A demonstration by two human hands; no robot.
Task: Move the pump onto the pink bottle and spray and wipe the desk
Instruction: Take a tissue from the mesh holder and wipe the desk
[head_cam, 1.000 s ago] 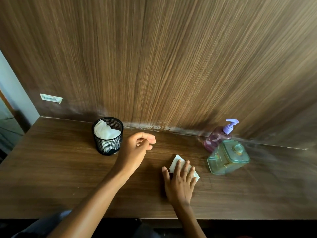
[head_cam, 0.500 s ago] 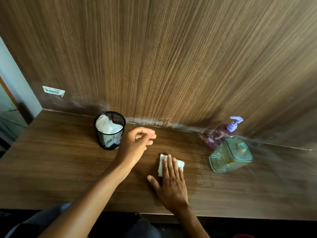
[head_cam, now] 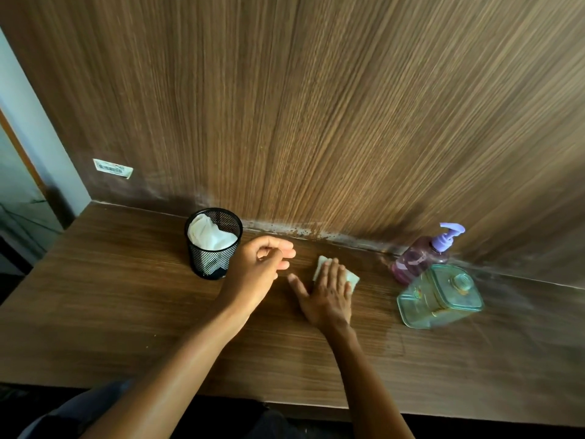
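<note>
Desk (head_cam: 126,312) wipe (head_cam: 320,267) has slid farther back under the flat, spread right hand (head_cam: 326,296); left hand (head_cam: 258,270) stays loosely curled, empty.

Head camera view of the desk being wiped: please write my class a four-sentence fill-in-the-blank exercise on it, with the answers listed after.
1. The right hand presses a white wipe flat on the ____.
2. The purple pump sits on the ____ bottle.
3. The black mesh cup holds a crumpled ____ cloth.
4. The left hand holds ____.

Answers: desk; pink; white; nothing
</note>
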